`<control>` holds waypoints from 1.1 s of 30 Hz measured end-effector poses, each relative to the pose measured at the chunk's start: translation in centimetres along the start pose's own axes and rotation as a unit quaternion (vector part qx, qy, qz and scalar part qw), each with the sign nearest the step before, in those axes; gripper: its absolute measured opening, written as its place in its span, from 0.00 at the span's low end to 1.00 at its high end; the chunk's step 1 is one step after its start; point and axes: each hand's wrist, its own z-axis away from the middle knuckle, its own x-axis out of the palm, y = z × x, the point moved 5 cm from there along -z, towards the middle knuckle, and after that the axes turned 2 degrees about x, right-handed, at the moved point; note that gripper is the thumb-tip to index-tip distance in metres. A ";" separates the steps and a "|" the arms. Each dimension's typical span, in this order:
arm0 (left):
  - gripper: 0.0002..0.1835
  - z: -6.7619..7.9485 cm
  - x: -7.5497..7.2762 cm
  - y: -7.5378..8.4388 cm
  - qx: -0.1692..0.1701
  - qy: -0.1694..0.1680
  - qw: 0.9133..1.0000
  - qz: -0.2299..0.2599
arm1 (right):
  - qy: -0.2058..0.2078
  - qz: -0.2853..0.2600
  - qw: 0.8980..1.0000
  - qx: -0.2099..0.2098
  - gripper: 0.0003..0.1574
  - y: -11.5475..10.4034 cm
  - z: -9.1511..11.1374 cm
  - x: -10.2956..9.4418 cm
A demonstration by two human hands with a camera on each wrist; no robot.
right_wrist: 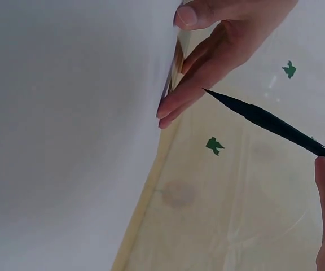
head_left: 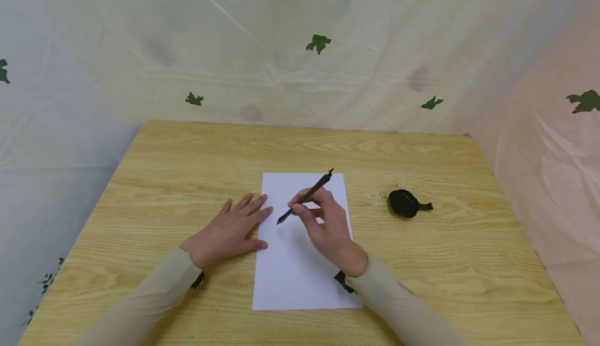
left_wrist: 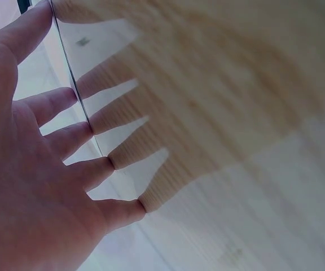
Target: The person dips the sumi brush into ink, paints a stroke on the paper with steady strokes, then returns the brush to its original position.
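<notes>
A blank white sheet of paper (head_left: 281,278) lies upright before me on the wooden table. Fingers spread, my left hand (head_left: 229,234) rests flat at the sheet's left edge, its fingertips over the margin. My right hand (head_left: 330,226) pinches a dark calligraphy brush (head_left: 321,182) between thumb and fingers above the paper. The brush slants, its pointed black tip down and to the left. In the right wrist view the tip of the brush (right_wrist: 269,121) shows clear of the paper's surface, with the left hand (right_wrist: 219,56) beyond it.
Right of the paper sits a small round black dish (head_left: 403,204) with a short handle, small dark specks on the wood beside it. The wooden table (head_left: 178,158) is bordered by pale cloth (head_left: 262,49) with green leaf-like shapes at the back and sides.
</notes>
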 end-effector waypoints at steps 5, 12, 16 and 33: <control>0.43 0.0 0.0 0.0 0.001 -0.001 1.000 -0.001 | -0.011 0.008 1.000 0.005 0.22 0.0 -0.2 0.6; 0.44 -0.1 0.1 -0.1 0.000 -0.001 1.000 -0.001 | -0.022 0.013 1.000 0.008 0.20 0.4 -0.2 1.3; 0.44 -0.1 0.1 -0.2 0.002 0.001 1.000 -0.004 | -0.026 0.018 0.999 0.011 0.13 0.6 -0.2 1.6; 0.43 -0.1 0.0 0.0 0.004 0.000 1.000 -0.009 | -0.045 0.053 0.997 0.028 0.19 1.3 0.2 2.1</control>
